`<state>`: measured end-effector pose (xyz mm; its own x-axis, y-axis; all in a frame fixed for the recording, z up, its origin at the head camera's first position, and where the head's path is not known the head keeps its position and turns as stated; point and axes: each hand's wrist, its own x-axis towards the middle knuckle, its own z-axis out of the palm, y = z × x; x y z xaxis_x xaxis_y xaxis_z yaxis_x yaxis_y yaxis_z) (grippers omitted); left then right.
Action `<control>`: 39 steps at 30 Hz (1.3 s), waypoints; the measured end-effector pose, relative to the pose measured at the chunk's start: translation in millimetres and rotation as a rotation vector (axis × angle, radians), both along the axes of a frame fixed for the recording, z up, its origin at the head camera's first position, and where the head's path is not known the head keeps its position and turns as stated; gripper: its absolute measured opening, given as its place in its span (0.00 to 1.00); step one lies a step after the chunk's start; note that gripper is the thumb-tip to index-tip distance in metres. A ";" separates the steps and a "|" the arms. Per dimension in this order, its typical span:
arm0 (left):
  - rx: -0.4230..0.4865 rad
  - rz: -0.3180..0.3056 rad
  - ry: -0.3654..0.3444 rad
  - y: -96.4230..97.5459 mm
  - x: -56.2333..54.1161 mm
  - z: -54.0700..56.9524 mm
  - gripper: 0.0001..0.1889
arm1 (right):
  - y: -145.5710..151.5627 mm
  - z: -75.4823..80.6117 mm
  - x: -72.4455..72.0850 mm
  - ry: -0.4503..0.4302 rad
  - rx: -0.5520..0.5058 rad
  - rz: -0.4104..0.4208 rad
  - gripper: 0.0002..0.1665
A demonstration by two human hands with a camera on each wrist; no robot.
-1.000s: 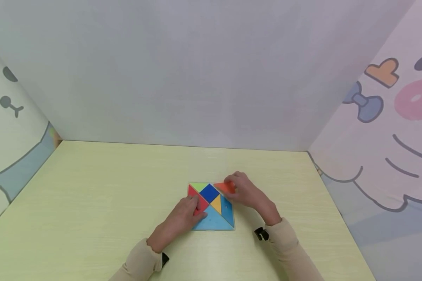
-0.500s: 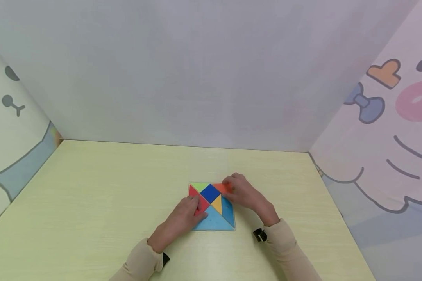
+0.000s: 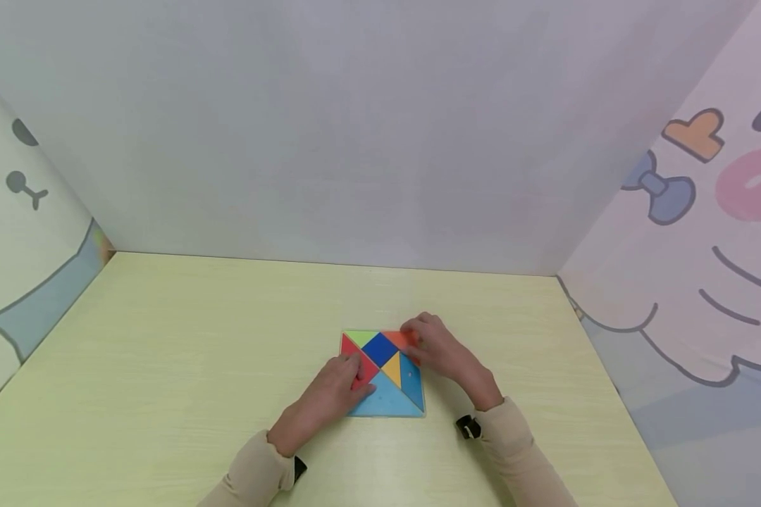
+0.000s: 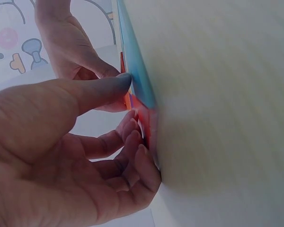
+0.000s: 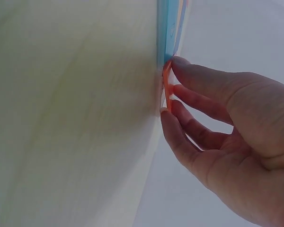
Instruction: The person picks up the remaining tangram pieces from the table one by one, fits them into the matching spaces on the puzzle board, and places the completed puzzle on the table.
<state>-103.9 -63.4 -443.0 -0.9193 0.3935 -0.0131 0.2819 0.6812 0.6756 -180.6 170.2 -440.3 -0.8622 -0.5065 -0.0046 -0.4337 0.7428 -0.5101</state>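
A square tangram board (image 3: pixel 390 417) lies flat on the table. It bears a red triangle (image 3: pixel 368 368), a light blue triangle (image 3: pixel 387 403), a dark blue square (image 3: pixel 380 350), and small green, yellow and blue pieces. My left hand (image 3: pixel 326 394) grips the board's lower left corner, thumb on top and fingers curled at the red side. At the upper right corner, my right hand (image 3: pixel 440 346) pinches an orange triangle (image 3: pixel 393 338). In the right wrist view, the orange triangle (image 5: pixel 167 90) sits tilted between thumb and fingers, by the board's edge. My right fingers hide part of it.
The pale wooden table (image 3: pixel 215 338) extends around the board. A plain grey wall (image 3: pixel 330 141) rises behind it. Side panels with cartoon animals (image 3: pixel 672 282) stand left and right.
The orange triangle has come down and left into the board's upper right corner, with my right hand shifting slightly along with it. My left hand stays in place.
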 end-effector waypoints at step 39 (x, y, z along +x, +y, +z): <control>-0.023 0.017 0.002 3.3 -4.2 -1.4 0.14 | 13.4 -0.6 1.4 0.037 0.014 0.034 0.12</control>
<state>-108.1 -60.1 -444.4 -0.9258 0.3775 -0.0201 0.2717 0.7013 0.6591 -179.2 183.6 -440.8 -0.8444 -0.5354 0.0198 -0.4768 0.7342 -0.4834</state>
